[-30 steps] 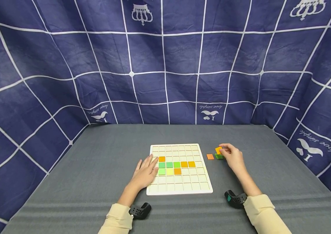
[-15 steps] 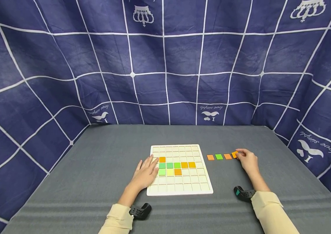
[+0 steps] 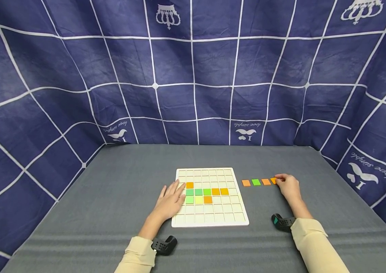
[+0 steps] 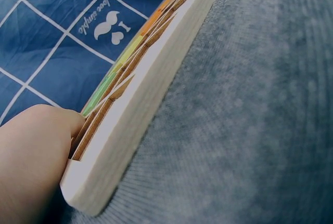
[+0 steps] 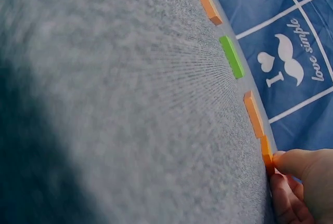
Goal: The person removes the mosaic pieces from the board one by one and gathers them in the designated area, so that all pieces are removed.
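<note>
A cream square grid board (image 3: 210, 220) lies on the table, with green, yellow and orange square tiles set in some of its cells. My left hand (image 3: 169, 204) rests flat over its left edge, fingers spread; in the left wrist view the thumb (image 4: 47, 125) lies at the board's corner. To the right of the board, my right hand (image 3: 289, 187) pinches a yellow-orange tile (image 5: 266, 154) at the right end of a row on the cloth. The rest of that row is an orange tile (image 3: 245, 183), a green tile (image 3: 256, 182) and a light orange tile (image 3: 266, 182).
Grey cloth (image 3: 128, 182) covers the table. Behind it and at both sides hangs a dark blue curtain (image 3: 210, 102) with white lines. Each wrist wears a black strap-like device, the left device (image 3: 164, 245) near the table front and the right device (image 3: 283, 223) farther right.
My right hand has moved right from above the green tile, carrying the yellow-orange tile to the row's end, where it has lowered slightly onto the cloth. My left hand has stayed put.
</note>
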Motion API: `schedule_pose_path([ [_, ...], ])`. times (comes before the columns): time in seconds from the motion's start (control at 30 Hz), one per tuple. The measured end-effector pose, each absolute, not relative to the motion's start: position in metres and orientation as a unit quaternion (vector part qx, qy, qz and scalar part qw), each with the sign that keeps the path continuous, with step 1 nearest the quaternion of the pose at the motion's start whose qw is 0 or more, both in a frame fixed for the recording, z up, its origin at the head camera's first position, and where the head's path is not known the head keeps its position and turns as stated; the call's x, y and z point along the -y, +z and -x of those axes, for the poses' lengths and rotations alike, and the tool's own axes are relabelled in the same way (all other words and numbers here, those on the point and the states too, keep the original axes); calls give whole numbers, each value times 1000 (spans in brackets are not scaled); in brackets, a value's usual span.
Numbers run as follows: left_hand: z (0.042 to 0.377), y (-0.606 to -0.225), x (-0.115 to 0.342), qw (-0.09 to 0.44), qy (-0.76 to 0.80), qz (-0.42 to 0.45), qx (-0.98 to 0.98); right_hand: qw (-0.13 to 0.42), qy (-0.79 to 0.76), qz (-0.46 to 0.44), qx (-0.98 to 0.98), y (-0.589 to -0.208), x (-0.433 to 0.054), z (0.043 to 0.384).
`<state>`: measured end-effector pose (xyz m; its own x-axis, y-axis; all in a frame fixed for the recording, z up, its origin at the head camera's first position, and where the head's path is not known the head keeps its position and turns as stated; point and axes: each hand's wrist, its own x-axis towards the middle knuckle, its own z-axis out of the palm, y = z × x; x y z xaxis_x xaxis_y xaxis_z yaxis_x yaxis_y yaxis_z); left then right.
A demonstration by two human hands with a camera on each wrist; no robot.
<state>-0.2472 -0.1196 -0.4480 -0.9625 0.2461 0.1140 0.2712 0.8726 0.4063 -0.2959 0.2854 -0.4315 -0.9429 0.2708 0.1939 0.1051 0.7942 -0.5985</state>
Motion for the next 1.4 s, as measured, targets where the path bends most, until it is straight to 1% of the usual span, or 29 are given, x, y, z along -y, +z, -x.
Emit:
schedule_pose_path([
  [0.4, 247, -449, 119, 31, -218, 134, 966, 144, 309, 108, 934, -435, -285, 297],
  [0.7, 249, -450, 119, 32, -219, 132, 966, 160, 311, 112, 930, -434, -286, 297],
  [1.0, 247, -450, 119, 30, -215, 128, 968, 184, 330, 122, 918, -427, -271, 292],
  [1.23, 247, -450, 118, 37, -220, 136, 965, 195, 345, 70, 916, -414, -242, 289],
  [1.4, 246, -450, 118, 37, -221, 133, 965, 168, 362, 13, 917, -408, -212, 285],
])
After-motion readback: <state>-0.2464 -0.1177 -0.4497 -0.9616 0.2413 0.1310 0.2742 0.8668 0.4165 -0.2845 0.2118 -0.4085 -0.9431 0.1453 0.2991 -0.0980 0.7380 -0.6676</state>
